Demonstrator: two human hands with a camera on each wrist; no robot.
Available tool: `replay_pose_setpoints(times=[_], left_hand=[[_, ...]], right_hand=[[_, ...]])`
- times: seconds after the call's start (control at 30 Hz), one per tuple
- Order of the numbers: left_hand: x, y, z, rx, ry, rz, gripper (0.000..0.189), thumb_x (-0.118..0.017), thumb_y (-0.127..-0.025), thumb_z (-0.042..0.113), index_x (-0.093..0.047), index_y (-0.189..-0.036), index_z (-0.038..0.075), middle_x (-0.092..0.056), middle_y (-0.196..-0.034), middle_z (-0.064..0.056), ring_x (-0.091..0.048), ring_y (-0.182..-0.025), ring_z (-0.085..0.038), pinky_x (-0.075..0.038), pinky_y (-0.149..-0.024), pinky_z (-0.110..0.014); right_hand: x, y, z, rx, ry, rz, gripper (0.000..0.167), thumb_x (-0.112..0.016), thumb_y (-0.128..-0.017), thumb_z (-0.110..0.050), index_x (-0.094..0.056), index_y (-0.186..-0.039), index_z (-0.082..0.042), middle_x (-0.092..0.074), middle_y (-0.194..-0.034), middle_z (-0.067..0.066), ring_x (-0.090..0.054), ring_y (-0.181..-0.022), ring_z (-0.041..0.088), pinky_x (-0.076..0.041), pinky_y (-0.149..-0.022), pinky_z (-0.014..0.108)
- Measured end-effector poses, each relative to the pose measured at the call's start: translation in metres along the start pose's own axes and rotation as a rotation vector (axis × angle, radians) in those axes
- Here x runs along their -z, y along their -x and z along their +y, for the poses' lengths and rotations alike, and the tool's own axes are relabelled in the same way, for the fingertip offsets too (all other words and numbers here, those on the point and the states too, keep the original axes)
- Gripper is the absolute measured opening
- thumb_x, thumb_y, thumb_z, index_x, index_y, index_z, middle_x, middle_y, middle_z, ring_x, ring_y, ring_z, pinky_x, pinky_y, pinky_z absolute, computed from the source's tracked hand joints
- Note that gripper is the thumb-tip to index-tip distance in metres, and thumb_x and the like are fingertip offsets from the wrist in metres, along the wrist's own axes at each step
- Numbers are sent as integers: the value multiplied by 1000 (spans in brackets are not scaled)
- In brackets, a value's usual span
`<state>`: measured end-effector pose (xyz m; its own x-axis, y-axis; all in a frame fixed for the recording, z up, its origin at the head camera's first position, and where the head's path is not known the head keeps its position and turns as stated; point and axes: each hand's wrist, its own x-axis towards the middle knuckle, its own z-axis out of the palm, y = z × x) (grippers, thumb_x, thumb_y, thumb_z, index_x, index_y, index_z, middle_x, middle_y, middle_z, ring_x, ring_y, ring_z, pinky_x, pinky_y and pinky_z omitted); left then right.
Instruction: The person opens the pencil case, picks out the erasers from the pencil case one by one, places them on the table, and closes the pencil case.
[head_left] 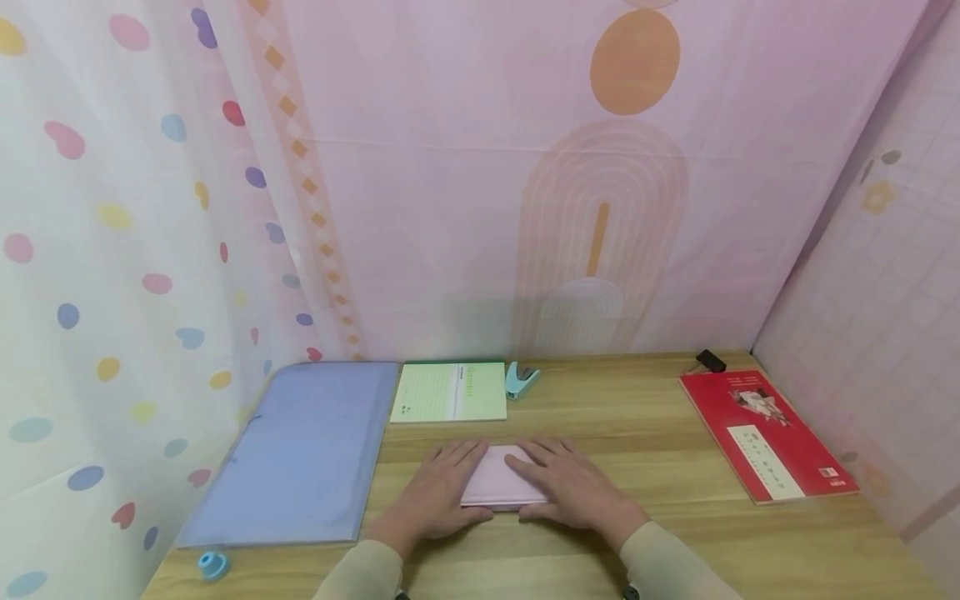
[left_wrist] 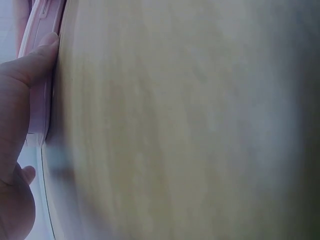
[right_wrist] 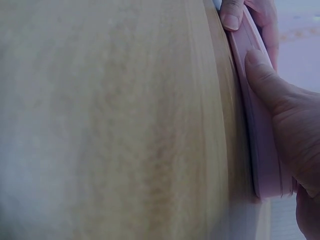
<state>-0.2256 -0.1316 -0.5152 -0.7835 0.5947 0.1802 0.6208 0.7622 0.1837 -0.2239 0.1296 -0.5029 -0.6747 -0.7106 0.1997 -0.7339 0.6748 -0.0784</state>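
A pale pink, flat rectangular case (head_left: 498, 477) lies on the wooden table between both hands, close to the person. Along its front side runs a seam, visible in the wrist views; what kind of closure it is I cannot tell. The left hand (head_left: 441, 492) grips its left side, thumb on the front edge and fingers toward the far left corner. From the right, the right hand (head_left: 573, 487) holds the other side: its thumb presses the front side, and one finger lies over the top. In the right wrist view, the case (right_wrist: 262, 145) shows its front side beneath the thumbs.
A blue folder (head_left: 300, 454) lies at left, with a small blue cap-like piece (head_left: 213, 566) near its front corner. Behind the case are a green notebook (head_left: 450, 392) and a light-blue stapler (head_left: 521, 381). At right lie a red book (head_left: 765, 437) and a black clip (head_left: 710, 361).
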Motion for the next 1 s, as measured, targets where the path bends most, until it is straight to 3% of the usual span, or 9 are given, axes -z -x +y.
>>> replay_pose_setpoints(times=[0.43,0.53,0.63,0.8,1.0], left_hand=[[1,-1,-1,16,84,13,99,-66,-77,66,-31,-150,10,-38,-151,-9,-33,-138,-29,-25,-114,-50],[0,1,0,55,107,17,101,-71,-74,64,-32,-150,11,-37,-151,-9,-33,-138,-30,-27,-113,-49],[3,10,5,147,175,32,103,-74,-72,61,-32,-150,10,-33,-152,-13,-33,-137,-33,-30,-112,-50],[9,31,12,311,271,109,101,-74,-74,59,-33,-149,7,-32,-152,-17,-34,-136,-36,-32,-110,-51],[7,50,13,377,277,128,96,-73,-78,53,-33,-149,3,-33,-152,-16,-30,-139,-35,-27,-112,-52]], right_hand=[[5,-1,2,17,-31,-1,71,-50,-89,-64,-39,-148,-25,-37,-152,9,-35,-137,30,-27,-112,53],[5,1,2,-3,-80,-7,71,-52,-89,-63,-42,-147,-24,-36,-152,9,-33,-138,30,-26,-113,53],[6,9,2,-51,-151,5,68,-56,-89,-60,-46,-144,-22,-38,-152,6,-33,-139,29,-25,-114,52],[13,34,8,-149,-186,113,55,-63,-88,-50,-58,-135,-22,-48,-145,-1,-43,-133,21,-36,-109,45],[15,46,16,-91,-155,323,38,-75,-83,-32,-70,-118,-17,-64,-125,-1,-59,-117,19,-48,-98,41]])
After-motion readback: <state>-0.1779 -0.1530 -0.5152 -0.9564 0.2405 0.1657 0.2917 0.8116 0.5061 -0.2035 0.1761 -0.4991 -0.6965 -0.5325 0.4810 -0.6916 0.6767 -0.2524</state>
